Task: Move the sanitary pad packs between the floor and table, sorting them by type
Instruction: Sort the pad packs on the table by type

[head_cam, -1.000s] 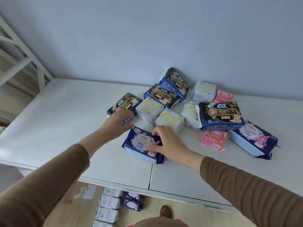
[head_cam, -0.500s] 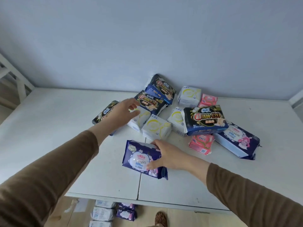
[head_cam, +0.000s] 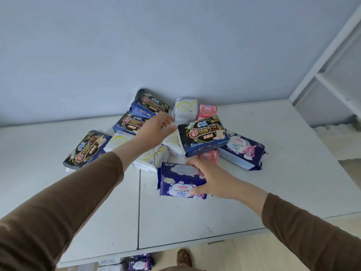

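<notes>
A heap of pad packs lies on the white table (head_cam: 195, 218) by the wall. My right hand (head_cam: 212, 179) grips the right end of a purple pack (head_cam: 179, 181) lying flat near the middle. My left hand (head_cam: 156, 130) reaches over the heap with fingers apart, empty, just left of a black-and-navy "420" pack (head_cam: 203, 134). Two more black packs (head_cam: 149, 105) (head_cam: 128, 124) lean at the back, another black pack (head_cam: 87, 148) lies at the left. White-and-yellow packs (head_cam: 152, 158) and pink packs (head_cam: 207, 110) sit among them. A second purple pack (head_cam: 243, 150) lies at the right.
The grey wall rises right behind the heap. A white frame (head_cam: 332, 61) stands at the right. Below the table's front edge, more packs (head_cam: 139, 263) lie on the wooden floor beside my shoe (head_cam: 183, 258).
My left hand left the black pack at the left and moved right, over the heap toward the "420" pack. My right hand stayed on the purple pack. The view swung to the right.
</notes>
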`<state>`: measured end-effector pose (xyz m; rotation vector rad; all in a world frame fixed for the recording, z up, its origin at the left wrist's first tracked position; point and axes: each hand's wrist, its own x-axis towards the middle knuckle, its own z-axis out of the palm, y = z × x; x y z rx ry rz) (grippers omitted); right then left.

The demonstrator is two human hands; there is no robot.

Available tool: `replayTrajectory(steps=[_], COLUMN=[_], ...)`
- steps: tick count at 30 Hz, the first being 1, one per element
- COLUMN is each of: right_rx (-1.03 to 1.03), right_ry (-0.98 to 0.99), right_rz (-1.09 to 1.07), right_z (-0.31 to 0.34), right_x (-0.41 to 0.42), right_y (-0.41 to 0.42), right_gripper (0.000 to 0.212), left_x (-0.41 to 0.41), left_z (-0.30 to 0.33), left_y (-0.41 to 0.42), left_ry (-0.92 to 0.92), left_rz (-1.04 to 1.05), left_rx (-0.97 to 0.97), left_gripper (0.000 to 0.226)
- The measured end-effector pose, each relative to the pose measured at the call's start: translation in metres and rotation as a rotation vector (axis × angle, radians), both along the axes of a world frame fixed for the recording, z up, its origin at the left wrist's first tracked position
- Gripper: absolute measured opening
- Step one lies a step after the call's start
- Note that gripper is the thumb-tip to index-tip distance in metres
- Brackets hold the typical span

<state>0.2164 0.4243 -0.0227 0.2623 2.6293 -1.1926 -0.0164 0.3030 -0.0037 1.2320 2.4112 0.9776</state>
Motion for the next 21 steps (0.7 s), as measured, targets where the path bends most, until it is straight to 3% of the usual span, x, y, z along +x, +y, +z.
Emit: replayTrajectory(steps=[5, 11, 14, 17, 19, 21], right_rx=[0.003, 0.027, -0.073, -0.234, -0.025, 0.304], right_ry=[0.085, 0.21, 0.237, 0.359, 0.439, 0.265], right_rz=[-0.073, -0.153, -0.124, -0.347, -0.574, -0.686], right_z=[0.002, 0.014, 0.021, 0.026, 0.017, 0.002], right_x=[0.012, 0.018, 0.02, 0.021, 0.024, 0.028], right_y=[0.005, 0.017, 0.024, 0.053, 0.085, 0.12], right_gripper=[0.071, 0.073, 0.072, 0.047, 0.033, 0.048], left_x=[0.031, 0.078, 0.079, 0.077, 0.08, 0.085], left_z=[0.02, 0.022, 0.022, 0.018, 0.015, 0.012], left_y=[-0.006, -0.042, -0.043, -0.049, -0.053, -0.056], left_ry=[0.192, 0.182, 0.088, 0.029, 0.016, -0.002], left_rz=[-0.054, -0.295, -0.247, -0.213, -0.197, -0.193], left_rx=[0.157, -0.234, -0.213, -0.198, -0.202, -0.205], left_gripper=[0.035, 0.068, 0.062, 0.058, 0.058, 0.058])
